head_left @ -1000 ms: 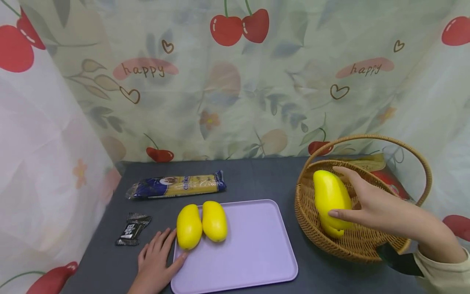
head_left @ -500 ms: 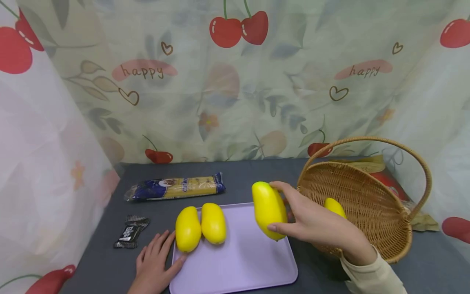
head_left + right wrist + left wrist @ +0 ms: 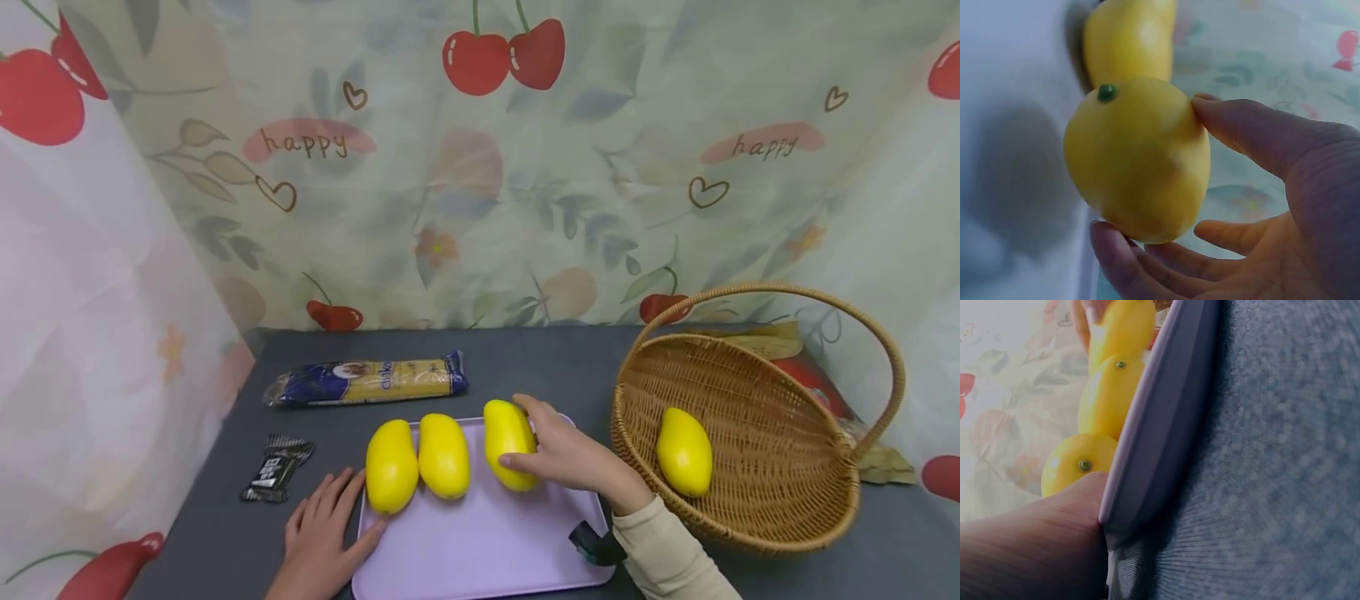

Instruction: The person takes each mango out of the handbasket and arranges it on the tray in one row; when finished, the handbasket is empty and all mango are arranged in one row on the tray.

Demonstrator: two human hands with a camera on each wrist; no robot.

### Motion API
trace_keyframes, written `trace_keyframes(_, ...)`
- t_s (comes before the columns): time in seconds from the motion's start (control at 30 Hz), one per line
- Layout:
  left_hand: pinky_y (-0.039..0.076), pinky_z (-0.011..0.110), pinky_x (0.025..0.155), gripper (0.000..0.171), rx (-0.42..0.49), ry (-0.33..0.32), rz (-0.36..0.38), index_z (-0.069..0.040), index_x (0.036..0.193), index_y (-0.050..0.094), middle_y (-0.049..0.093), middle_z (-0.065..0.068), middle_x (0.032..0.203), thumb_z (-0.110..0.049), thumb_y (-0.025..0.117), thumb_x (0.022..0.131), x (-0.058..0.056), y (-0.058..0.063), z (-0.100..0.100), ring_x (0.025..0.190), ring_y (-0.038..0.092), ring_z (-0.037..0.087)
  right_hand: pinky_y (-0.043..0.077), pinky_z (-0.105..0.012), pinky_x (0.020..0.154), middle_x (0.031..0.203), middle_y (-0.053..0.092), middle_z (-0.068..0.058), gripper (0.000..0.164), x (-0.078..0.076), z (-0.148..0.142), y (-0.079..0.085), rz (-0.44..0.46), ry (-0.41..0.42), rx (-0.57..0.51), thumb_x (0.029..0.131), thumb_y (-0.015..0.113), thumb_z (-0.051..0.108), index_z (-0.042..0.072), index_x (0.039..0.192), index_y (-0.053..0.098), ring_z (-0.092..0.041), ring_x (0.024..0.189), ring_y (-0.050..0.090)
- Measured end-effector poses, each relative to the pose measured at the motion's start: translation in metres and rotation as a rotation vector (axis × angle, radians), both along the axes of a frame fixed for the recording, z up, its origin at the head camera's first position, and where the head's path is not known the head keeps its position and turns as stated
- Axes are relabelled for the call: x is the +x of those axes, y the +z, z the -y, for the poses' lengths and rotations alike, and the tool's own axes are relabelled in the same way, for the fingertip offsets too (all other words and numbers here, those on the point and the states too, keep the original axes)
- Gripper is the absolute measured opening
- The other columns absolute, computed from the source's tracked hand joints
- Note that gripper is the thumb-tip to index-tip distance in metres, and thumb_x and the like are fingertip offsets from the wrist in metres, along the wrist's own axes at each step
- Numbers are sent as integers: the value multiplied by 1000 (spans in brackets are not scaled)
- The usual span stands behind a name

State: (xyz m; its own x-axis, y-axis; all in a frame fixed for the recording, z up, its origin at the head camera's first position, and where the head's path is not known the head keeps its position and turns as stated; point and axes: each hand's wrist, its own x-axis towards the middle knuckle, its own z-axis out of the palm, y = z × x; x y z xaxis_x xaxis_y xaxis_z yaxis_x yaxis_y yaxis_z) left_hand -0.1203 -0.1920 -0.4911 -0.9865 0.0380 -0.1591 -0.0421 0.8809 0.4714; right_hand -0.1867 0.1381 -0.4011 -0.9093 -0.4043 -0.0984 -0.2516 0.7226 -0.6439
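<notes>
Your right hand (image 3: 562, 454) is grasping a smooth, yellow, oblong mango (image 3: 502, 437) between thumb and partly spread fingers, near the far edge of a lilac rectangular tray (image 3: 480, 554). Immediately left of this nearer hand, the mango is pointing lengthwise from far edge toward near edge. Your left hand (image 3: 321, 523) is touching the tray's left edge, fingers relaxed, gripping nothing.

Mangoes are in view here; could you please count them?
4: two mangoes side by side on the tray, one in the right hand, one in the basket.
</notes>
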Motion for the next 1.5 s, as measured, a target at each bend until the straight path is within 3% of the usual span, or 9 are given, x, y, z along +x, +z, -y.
trace_keyframes(0.17, 12, 69, 102, 91, 5, -7, -4, -18, 150, 34, 30, 15, 153, -77, 47, 81, -1, 1, 0, 141, 18, 42, 42, -48, 99, 141, 41, -20, 83, -6, 5, -12, 5, 6, -31, 84, 71, 42, 1, 146, 32, -27, 118, 49)
trace_keyframes(0.37, 11, 68, 102, 91, 9, -12, -10, -18, 150, 34, 28, 15, 154, -76, 49, 82, -1, 2, 0, 141, 17, 42, 45, -45, 94, 139, 39, -19, 80, -8, 10, -21, 20, 15, -4, 86, 68, 45, 5, 146, 33, -25, 109, 50)
trace_keyframes(0.67, 10, 67, 102, 89, 5, -23, -26, -16, 150, 34, 29, 16, 153, -72, 52, 83, -2, 5, -1, 141, 16, 41, 42, -49, 101, 142, 39, -20, 80, -7, 17, -20, 38, 14, -3, 89, 64, 47, 3, 147, 31, -27, 117, 50)
trace_keyframes(1.5, 10, 68, 102, 90, 12, -7, -12, -16, 150, 34, 28, 16, 154, -73, 51, 82, 0, 1, -1, 141, 16, 42, 43, -48, 99, 140, 40, -23, 80, -6, 22, -21, 49, 3, 18, 89, 64, 45, 2, 147, 29, -27, 112, 51)
